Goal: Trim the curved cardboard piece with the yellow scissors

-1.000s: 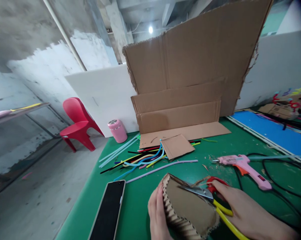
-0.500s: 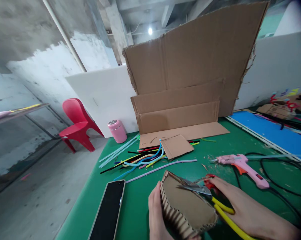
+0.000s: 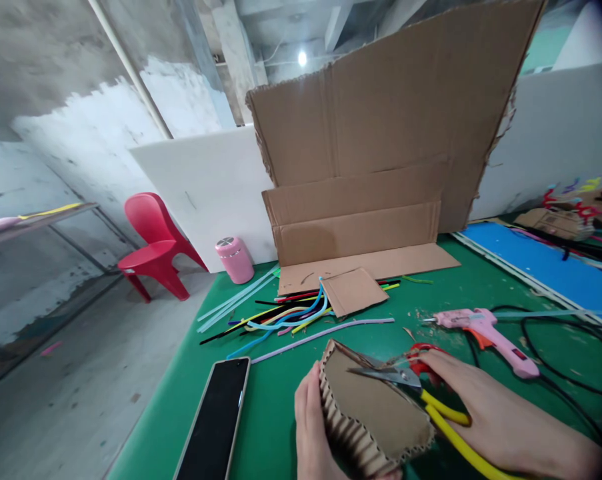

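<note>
Two hands engaged: my left hand [image 3: 311, 420] clamps the curved brown corrugated-cardboard form [image 3: 371, 407] over the green desk [image 3: 273, 407]; my right hand [image 3: 473, 400] grips metal scissors with red-and-yellow handles [image 3: 407, 378] at its edge. Blades barely shift from a second ago; cutting progress appears slight.

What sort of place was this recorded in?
Probably a craft workspace in a rough, perhaps unfinished building: a pink glue gun and coloured strips lie on the green table, and the wall is patchily painted.
</note>
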`<state>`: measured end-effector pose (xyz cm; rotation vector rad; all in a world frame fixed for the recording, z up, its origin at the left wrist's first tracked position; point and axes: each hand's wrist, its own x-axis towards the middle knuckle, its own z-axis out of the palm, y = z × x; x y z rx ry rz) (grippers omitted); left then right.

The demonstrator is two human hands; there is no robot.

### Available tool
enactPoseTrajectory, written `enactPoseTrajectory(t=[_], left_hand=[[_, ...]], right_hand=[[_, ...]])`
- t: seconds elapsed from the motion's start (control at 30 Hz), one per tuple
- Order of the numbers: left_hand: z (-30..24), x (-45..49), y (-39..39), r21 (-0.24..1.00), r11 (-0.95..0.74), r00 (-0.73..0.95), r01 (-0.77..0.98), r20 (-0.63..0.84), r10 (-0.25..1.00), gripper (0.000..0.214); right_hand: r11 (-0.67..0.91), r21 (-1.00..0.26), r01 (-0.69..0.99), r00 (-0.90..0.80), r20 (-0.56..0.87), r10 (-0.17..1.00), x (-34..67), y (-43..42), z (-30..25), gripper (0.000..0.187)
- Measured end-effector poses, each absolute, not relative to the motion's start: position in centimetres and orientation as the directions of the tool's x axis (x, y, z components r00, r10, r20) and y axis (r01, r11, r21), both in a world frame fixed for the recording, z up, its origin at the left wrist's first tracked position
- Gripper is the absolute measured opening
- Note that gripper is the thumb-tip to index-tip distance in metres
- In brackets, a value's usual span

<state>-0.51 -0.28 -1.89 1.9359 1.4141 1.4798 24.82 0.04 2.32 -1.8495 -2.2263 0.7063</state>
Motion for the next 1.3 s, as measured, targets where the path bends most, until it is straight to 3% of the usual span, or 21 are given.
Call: enactPoseTrajectory(t=[0.23, 0.4, 0.53, 0.73, 1.03, 1.3], left_hand=[[-1.7, -0.4, 0.1, 0.608, -0.484, -0.051, 0.629, 0.654, 0.755, 0.12], [-2.7, -1.1, 0.0, 0.618, -0.439, -0.007, 0.652, 0.584, 0.812, 0.085], [-2.9, -0.9, -0.2, 0.643, -0.355, -0.083, 0.678, 0.548, 0.832, 0.074], [-2.3, -0.6, -0.2, 0.645, -0.403, -0.051, 0.649, 0.566, 0.823, 0.125], [-3.6, -0.1, 0.2, 0.684, -0.419, -0.129, 0.597, 0.597, 0.792, 0.124], [-3.8, -0.3, 0.2, 0.68, -0.413, -0.122, 0.605, 0.592, 0.797, 0.13]], right_hand=[[0.13, -0.446, 0.886, -0.205, -0.125, 0.971, 25.1, -0.3, 1.8, 0.065], [0.135, -0.371, 0.919, -0.225, -0.212, 0.951, 24.9, -0.8, 1.1, 0.07], [0.255, -0.299, 0.92, -0.29, -0.08, 0.954, 24.6, -0.7, 1.7, 0.06], [0.37, -0.188, 0.91, -0.359, 0.092, 0.929, 23.9, -0.3, 2.5, 0.045], [0.194, -0.475, 0.859, -0.248, -0.054, 0.967, 24.7, -0.7, 1.0, 0.048], [0.119, -0.525, 0.843, -0.269, -0.22, 0.938, 24.2, -0.6, 2.4, 0.058]])
